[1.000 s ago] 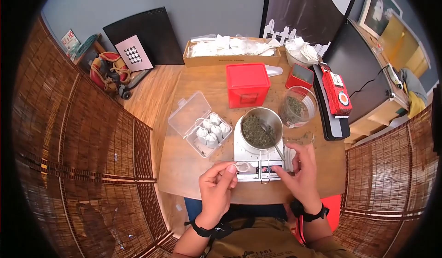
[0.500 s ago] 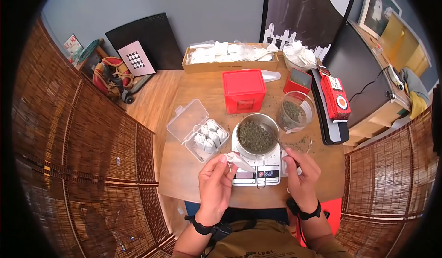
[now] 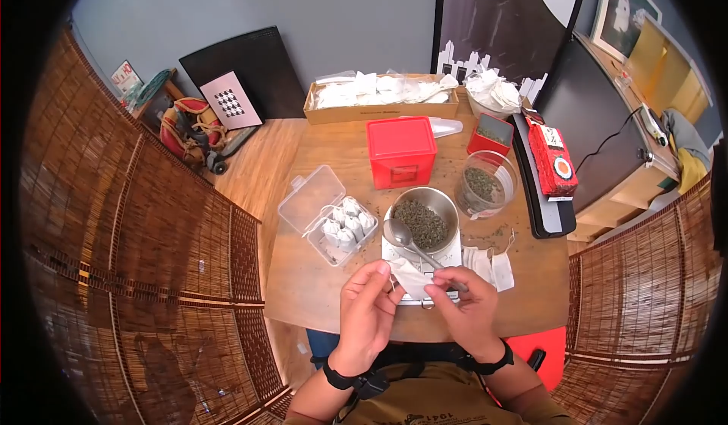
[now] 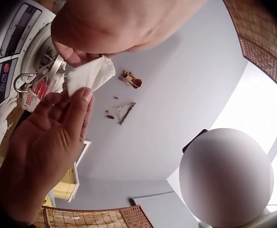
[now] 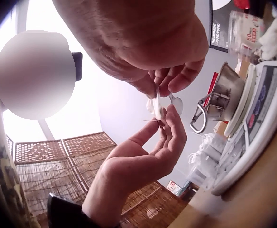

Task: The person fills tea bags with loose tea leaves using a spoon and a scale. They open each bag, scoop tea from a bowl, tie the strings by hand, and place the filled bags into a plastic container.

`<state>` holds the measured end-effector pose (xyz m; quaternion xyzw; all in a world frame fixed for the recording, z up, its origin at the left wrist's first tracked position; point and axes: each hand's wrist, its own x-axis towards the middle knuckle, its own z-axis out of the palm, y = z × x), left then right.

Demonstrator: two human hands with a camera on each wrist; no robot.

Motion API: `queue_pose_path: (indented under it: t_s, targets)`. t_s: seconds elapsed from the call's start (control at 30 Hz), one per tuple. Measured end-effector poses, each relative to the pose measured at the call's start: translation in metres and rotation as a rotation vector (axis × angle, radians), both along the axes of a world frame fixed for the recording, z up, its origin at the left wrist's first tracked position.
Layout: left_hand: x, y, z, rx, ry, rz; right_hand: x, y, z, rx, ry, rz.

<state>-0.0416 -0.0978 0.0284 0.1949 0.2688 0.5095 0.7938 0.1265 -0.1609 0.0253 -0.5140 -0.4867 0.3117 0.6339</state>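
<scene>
My left hand (image 3: 365, 315) pinches the edge of a small white cloth bag (image 3: 412, 277), its string by the fingertips. My right hand (image 3: 470, 311) holds a metal spoon (image 3: 396, 233) by the handle, and its thumb and fingers also touch the bag's right side. The spoon's bowl hangs over the left rim of a steel pot (image 3: 453, 216) of dried leaves on a white scale (image 3: 389, 257). Both hands meet at the bag (image 4: 87, 76) in the left wrist view. Whether the bag holds anything cannot be seen.
A clear box (image 3: 307, 190) of filled, tied bags lies left of the pot. Flat bags (image 3: 502, 271) lie right of the scale. Behind are a red canister (image 3: 402, 148), a clear tub (image 3: 485, 185) of leaves, a small red tin (image 3: 489, 138) and a long carton (image 3: 379, 112).
My right hand has taken hold of the spoon, lifted it out of the leaves and moved left to the bag. The left hand has raised the bag and turned it slightly.
</scene>
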Motion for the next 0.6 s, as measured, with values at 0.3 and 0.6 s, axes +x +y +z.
queue_pose_path:
  t_s: [0.3,0.6]
  targets:
    - [0.003,-0.007,0.023,-0.024,-0.025,-0.010,-0.003,-0.007,0.004,-0.074,0.318,-0.005]
    - [-0.008,0.000,0.019,0.369,0.318,-0.036,0.003,-0.010,0.007,-0.069,0.137,0.040]
